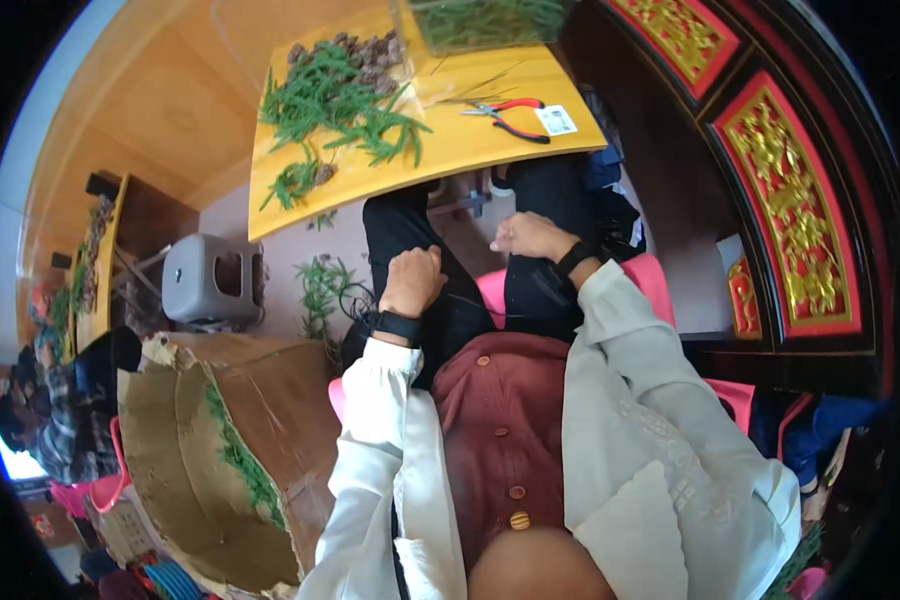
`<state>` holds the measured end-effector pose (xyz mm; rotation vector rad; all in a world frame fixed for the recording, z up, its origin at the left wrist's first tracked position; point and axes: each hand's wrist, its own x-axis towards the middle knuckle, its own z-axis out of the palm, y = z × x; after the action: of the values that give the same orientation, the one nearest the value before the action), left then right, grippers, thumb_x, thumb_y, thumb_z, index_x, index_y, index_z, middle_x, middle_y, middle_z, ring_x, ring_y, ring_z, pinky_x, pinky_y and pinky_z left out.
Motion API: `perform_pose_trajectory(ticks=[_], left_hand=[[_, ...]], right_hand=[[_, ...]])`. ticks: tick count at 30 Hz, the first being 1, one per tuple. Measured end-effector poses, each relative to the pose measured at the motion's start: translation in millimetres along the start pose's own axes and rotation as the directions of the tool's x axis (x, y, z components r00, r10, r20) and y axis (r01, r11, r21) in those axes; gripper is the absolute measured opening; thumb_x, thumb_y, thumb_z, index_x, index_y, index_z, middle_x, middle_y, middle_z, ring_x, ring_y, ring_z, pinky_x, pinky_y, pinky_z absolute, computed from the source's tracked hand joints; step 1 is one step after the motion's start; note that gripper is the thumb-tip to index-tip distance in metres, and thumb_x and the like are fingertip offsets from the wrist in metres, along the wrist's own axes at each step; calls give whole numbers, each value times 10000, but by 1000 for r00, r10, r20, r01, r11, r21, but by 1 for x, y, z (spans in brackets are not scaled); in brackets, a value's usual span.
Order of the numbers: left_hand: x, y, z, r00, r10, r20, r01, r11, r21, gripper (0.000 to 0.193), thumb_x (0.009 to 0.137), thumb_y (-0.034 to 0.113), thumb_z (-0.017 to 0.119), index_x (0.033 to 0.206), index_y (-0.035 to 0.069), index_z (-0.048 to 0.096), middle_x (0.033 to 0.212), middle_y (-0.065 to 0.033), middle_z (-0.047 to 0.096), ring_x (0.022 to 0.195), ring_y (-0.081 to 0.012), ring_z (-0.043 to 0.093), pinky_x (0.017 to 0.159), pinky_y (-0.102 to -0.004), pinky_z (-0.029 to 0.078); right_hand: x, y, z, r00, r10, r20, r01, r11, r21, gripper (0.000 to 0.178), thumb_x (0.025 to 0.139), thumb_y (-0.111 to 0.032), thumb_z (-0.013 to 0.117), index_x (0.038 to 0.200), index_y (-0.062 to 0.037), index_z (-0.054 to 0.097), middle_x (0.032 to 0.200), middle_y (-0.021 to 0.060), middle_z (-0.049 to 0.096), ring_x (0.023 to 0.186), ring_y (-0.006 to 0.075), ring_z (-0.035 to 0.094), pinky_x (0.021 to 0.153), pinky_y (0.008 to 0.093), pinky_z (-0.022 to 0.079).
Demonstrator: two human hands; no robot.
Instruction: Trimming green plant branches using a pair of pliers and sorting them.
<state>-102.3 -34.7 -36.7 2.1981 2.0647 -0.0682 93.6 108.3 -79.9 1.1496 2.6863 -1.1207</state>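
Observation:
My left hand (413, 282) is closed in a fist above my left thigh, back of the hand upward. My right hand (533, 237) is held over the right thigh, its fingers curled together and pointing toward the left one. A gap separates the two hands. Whatever either may hold is hidden. In front of them stands a yellow table (370, 190). Red-and-black-handled pliers (515, 118) lie on it beside a white label card (556, 121) and some thin brown wires or stems (480, 85). Green artificial pine sprigs (320, 95) and brown pine cones (375, 60) are heaped at the table's left.
A clear bin of greenery (485, 22) stands at the table's back. To my left are an open cardboard box (290, 430), a grey plastic stool (210, 280) and sprigs on the floor (320, 290). Another person (60, 420) sits far left. Carved gold-and-red panels (790, 210) line the right.

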Motion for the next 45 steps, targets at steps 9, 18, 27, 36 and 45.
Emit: perform_pose_trajectory(ticks=[9,18,27,36,45], left_hand=[[6,55,44,991,-105,-79,124,945,303,225,777,307,630,825,91,589,701,-52,632,650,-204,641,516,-324,494],[35,60,53,992,-21,-121,54,960,273,155,829,247,533,835,134,638,711,-18,635,638,-167,645,452,-348,468],[31,55,-15,978,36,-207,-90,962,-258,450,761,272,679,1110,40,515,1048,-187,535,851,-381,590,680,-418,501],[60,-32,-67,658,-365,-659,300,929,-216,379,784,221,640,1095,17,563,1023,-192,545,873,-350,589,719,-408,490],[94,-98,-36,705,-463,-538,478,870,-122,202,788,231,595,916,80,633,944,-160,610,798,-344,616,697,-418,491]], right_hand=[[-32,11,12,972,-127,-196,149,984,102,170,763,-235,618,812,-77,655,809,141,655,805,330,622,728,401,484],[-11,37,1,982,-118,-145,126,991,49,147,770,-209,611,794,-68,643,798,135,653,797,322,623,720,402,482],[-20,47,1,979,-131,-154,136,990,25,134,764,-205,614,778,-75,637,791,136,651,803,327,622,718,407,481],[0,49,12,978,-156,-137,151,988,-40,141,773,-220,611,799,-83,626,768,128,641,780,323,617,693,408,472],[15,52,17,971,-160,-177,153,987,-52,134,768,-214,605,789,-84,631,776,129,643,782,319,618,681,409,476]])
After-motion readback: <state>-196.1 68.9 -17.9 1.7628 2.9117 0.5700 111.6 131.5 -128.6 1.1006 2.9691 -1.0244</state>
